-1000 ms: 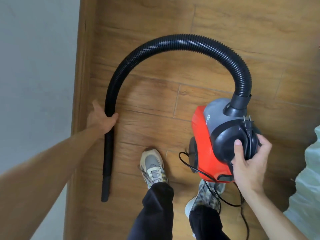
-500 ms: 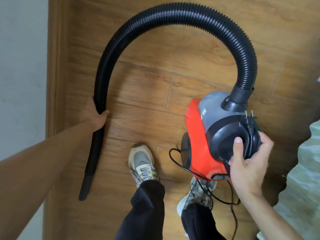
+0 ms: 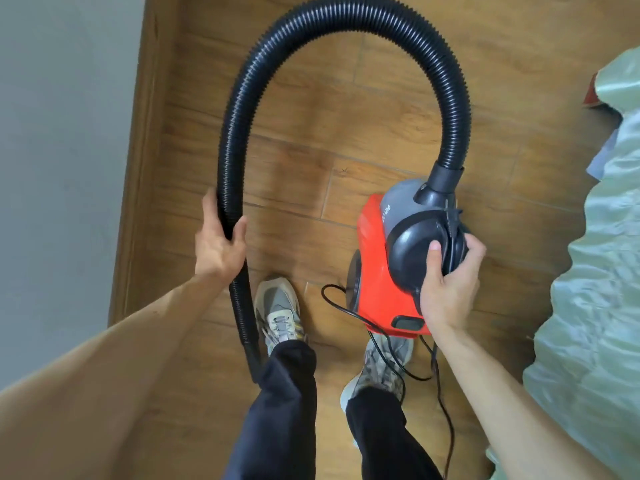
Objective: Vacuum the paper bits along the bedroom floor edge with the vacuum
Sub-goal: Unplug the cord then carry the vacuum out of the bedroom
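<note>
A red and grey canister vacuum (image 3: 375, 268) hangs above the wooden floor at right of centre. My right hand (image 3: 446, 285) grips its black handle (image 3: 419, 251) together with the plug and cord. A black ribbed hose (image 3: 346, 15) arches up from the vacuum's top and comes down on the left. My left hand (image 3: 218, 244) holds the hose there. The hose's lower end runs down behind my left leg, so the nozzle tip is hidden. No paper bits show on the floor in this view.
A grey wall (image 3: 62, 133) with a wooden skirting board (image 3: 138, 188) runs down the left. A pale green bedcover (image 3: 595, 271) fills the right edge. The black power cord (image 3: 408, 362) trails over my right shoe (image 3: 377, 372); my left shoe (image 3: 277, 310) is beside the hose.
My left hand has pulled the hose away from the skirting board toward my legs, and the nozzle now hides behind my left leg. The right hand keeps its grip on the vacuum handle.
</note>
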Available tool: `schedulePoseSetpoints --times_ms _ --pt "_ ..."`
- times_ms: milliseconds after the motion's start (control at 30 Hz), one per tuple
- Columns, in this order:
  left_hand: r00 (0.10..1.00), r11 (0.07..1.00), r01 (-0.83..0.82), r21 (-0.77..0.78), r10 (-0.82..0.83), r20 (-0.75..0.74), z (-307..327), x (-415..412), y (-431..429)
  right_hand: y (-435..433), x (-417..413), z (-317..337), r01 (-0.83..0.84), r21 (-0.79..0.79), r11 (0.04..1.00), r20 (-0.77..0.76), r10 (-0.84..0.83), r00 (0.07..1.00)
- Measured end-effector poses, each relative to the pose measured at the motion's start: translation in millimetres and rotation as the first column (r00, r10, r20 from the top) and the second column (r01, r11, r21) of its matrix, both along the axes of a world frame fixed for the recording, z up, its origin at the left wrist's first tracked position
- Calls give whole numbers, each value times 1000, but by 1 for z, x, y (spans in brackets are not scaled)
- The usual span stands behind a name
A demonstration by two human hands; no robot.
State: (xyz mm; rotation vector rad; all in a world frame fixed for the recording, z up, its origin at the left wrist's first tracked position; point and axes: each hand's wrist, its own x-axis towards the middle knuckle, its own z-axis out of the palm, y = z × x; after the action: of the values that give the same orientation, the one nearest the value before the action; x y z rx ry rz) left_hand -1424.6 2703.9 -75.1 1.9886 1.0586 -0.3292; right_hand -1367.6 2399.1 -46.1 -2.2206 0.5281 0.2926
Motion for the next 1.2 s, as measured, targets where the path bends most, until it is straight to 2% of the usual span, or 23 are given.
schedulePoseSetpoints --times_ms 167,300,633,867,1067,1200 --pt "994 993 84 85 -90 69 42 6 -13 -1 9 31 24 -12 1000 42 -24 999" --pt "983 987 115 110 -129 129 90 17 -25 -5 20 77 -26 -3 1000 68 27 997" --pt "952 971 170 169 -206 227 250 101 -21 -9 76 219 -75 38 996 179 67 982" --pt "932 968 163 190 -214 291 409 181 4 7 139 365 -97 54 994 281 78 956" --pt "891 930 278 242 -344 297 547 238 28 30 204 515 74 57 996 403 -91 911" --pt "825 894 320 313 -425 373 649 276 33 39 250 620 120 72 990 504 -139 853"
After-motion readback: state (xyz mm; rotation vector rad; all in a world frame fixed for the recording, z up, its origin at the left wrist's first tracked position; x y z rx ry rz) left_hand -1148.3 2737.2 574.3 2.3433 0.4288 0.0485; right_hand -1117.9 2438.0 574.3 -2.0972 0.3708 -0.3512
